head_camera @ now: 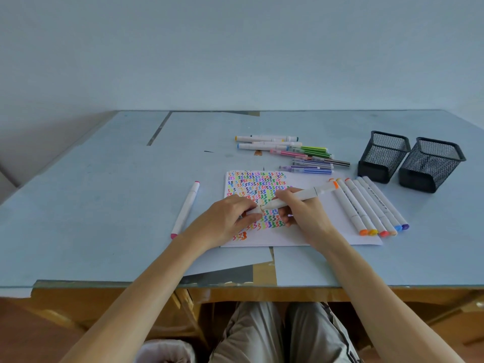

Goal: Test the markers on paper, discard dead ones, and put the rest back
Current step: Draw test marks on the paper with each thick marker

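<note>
A white sheet of paper (327, 231) lies on the table, its left half covered with coloured squiggles. Over it, my right hand (303, 213) grips a white marker with an orange end (301, 196), held at a slant. My left hand (227, 218) pinches the marker's cap (254, 210) at its lower end; cap and barrel touch. Several white markers (372, 208) lie side by side on the paper's right part. A pink-ended marker (185, 209) lies alone left of the paper. More markers and thin pens (293, 153) lie beyond the paper.
Two black mesh pen holders (383, 155) (432, 163) stand at the right, behind the row of markers. A pale bin (165, 351) sits on the floor under the table's front edge, beside my knees. The wall runs along the table's far edge.
</note>
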